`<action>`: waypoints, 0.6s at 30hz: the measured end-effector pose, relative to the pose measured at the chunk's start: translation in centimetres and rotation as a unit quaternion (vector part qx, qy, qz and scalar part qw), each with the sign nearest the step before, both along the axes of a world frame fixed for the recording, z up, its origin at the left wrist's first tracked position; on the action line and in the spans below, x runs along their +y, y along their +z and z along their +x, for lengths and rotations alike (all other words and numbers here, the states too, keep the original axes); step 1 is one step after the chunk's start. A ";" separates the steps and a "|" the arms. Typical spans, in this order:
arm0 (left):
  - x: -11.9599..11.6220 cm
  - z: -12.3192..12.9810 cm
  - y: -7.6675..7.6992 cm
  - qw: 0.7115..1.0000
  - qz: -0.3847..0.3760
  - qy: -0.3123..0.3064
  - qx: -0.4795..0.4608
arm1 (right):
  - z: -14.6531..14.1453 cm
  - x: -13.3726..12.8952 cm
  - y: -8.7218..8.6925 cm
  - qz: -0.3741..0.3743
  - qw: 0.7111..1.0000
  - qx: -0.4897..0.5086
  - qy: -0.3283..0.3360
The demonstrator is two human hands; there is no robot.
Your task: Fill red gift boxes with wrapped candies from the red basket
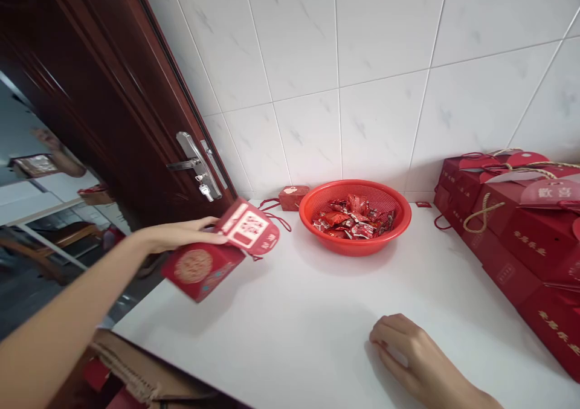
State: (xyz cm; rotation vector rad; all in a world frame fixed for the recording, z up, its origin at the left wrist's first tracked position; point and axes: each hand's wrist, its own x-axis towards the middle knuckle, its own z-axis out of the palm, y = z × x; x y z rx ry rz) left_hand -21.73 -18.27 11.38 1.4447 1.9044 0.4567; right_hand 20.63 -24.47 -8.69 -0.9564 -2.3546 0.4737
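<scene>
My left hand [202, 231] grips a red gift box [203, 267] by its upper part, at the left side of the white table. The box is tilted and carries a round gold emblem on one face. A red flap with a white square code [249, 228] sticks out to the right from its top. My right hand [403, 345] rests near the front of the table, its fingers curled in and nothing visible in them. Beyond both hands, against the wall, stands a red plastic basket [312, 225] with several red-wrapped sweets [357, 218] in it.
Several red gift boxes with rope handles [521, 234] are stacked along the right. A small red box [292, 198] with a cord lies left of the basket. A dark wooden door [136, 95] borders the left; a cardboard carton [131, 360] stands below the table's front-left edge.
</scene>
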 end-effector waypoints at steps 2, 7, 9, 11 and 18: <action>2.3 1.9 -1.2 0.995 -0.076 0.022 -0.067 | 0.1 0.1 0.1 -0.005 1.000 0.006 -0.006; 5.0 4.5 -2.9 0.988 -0.031 -0.001 -0.149 | 0.2 0.7 -0.4 -0.039 0.997 0.058 -0.043; 4.9 5.1 -3.1 0.978 -0.030 -0.030 -0.204 | 0.1 1.2 -0.3 -0.056 0.992 0.091 -0.065; 4.7 6.0 -3.3 0.967 -0.032 -0.062 -0.244 | -0.3 1.8 0.4 -0.068 0.987 0.116 -0.084; 2.2 12.4 -5.4 0.967 0.132 -0.201 -0.083 | -3.9 4.7 5.7 -0.112 0.973 0.196 -0.055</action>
